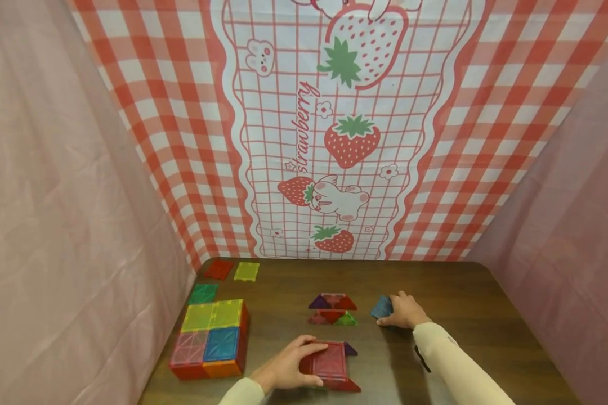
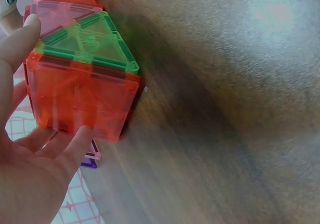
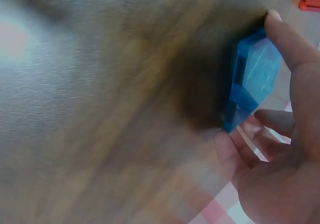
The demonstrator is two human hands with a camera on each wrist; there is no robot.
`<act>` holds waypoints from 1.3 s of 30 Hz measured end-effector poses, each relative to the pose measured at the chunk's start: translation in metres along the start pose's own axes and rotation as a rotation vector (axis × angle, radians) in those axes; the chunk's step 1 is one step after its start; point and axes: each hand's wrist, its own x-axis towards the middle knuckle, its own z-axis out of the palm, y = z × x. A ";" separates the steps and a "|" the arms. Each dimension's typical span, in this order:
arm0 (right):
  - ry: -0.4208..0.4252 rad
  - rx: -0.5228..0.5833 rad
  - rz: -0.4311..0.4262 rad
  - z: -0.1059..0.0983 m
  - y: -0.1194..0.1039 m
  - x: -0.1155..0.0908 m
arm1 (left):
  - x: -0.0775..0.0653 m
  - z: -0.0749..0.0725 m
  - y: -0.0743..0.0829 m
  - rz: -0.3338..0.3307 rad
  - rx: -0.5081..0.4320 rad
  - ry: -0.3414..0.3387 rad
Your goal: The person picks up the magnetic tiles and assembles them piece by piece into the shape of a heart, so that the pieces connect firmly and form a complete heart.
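Observation:
In the head view my left hand (image 1: 295, 363) holds a small translucent magnetic-tile structure (image 1: 330, 361), with a red square face and purple and red corners. The left wrist view shows its green triangle tile (image 2: 90, 38) beside a red square tile (image 2: 82, 96), the thumb against one side and the fingers round the other. To the right, my right hand (image 1: 405, 311) grips a blue magnetic-tile piece (image 1: 382, 307) close over the table. Thumb and fingertips lie at opposite ends of that blue piece (image 3: 257, 71) in the right wrist view.
Between the hands, farther back, stands a row of triangle tiles (image 1: 332, 309). A block of square tiles (image 1: 213, 315) sits at the left. Loose red (image 1: 219, 269), yellow (image 1: 246, 271) and green (image 1: 202, 292) tiles lie behind it. Checked cloth (image 1: 182, 140) hangs beyond the table.

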 end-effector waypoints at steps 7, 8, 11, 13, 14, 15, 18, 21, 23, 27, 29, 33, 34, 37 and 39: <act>0.046 0.047 -0.025 0.013 0.013 -0.025 | -0.004 0.002 -0.002 0.034 -0.029 0.064; 0.056 0.064 -0.031 0.014 0.013 -0.029 | -0.005 0.002 -0.002 0.026 -0.041 0.066; 0.075 0.133 -0.064 0.014 0.009 -0.039 | -0.008 0.002 -0.003 -0.010 -0.086 0.068; 0.084 0.194 -0.109 0.014 0.003 -0.045 | -0.010 0.002 -0.004 -0.031 -0.098 0.064; 0.084 0.231 -0.133 0.014 -0.001 -0.048 | -0.011 0.002 -0.005 -0.040 -0.102 0.062; 0.080 0.264 -0.165 0.013 -0.005 -0.051 | -0.011 0.003 -0.006 -0.046 -0.105 0.059; 0.043 0.328 -0.274 0.015 -0.018 -0.062 | -0.011 0.003 -0.009 -0.050 -0.106 0.054; -0.019 0.349 -0.369 0.021 -0.031 -0.074 | -0.009 0.004 -0.012 -0.044 -0.123 0.050; -0.054 0.356 -0.414 0.026 -0.040 -0.081 | -0.007 0.004 -0.013 -0.042 -0.133 0.047; -0.068 0.350 -0.470 0.038 -0.057 -0.091 | -0.005 0.003 -0.013 -0.043 -0.149 0.033; -0.059 0.343 -0.480 0.043 -0.065 -0.094 | -0.005 0.002 -0.012 -0.044 -0.148 0.031; -0.044 0.343 -0.475 0.047 -0.074 -0.097 | -0.005 0.001 -0.011 -0.055 -0.152 0.030; -0.042 0.341 -0.471 0.048 -0.076 -0.098 | -0.005 0.000 -0.010 -0.057 -0.150 0.030; -0.026 0.339 -0.469 0.049 -0.077 -0.099 | -0.005 0.000 -0.010 -0.054 -0.144 0.034; -0.018 0.354 -0.478 0.049 -0.076 -0.100 | -0.005 0.000 -0.009 -0.058 -0.144 0.033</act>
